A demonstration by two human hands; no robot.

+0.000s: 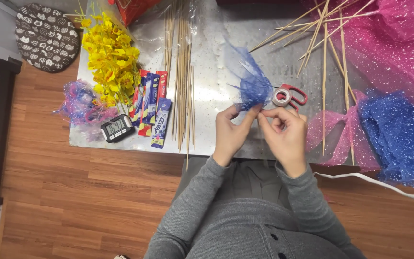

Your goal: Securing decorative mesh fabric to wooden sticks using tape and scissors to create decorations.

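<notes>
Blue net: I hold a bunched piece of sparkly blue net fabric [252,86] over the shiny metal table [212,43], a little right of the middle.
Left hand: my left hand [231,132] pinches the bottom of the blue net. The fingers are closed tight on it.
Right hand: my right hand [286,132] is just beside it. Its fingers are curled and the tips touch the pinched bottom. I cannot tell if they hold something small there.
Done: the net looks gathered into a fan shape.
Left to do: I think the bunch is not tied or taped yet.
Near things: a small roll of tape [281,97] and red-handled scissors [297,93] lie just past my right hand.
Left side: thin wooden sticks [182,72] and yellow fake flowers [111,62] lie there.
Right side: pink net fabric [394,43] and more blue net [401,134].
</notes>
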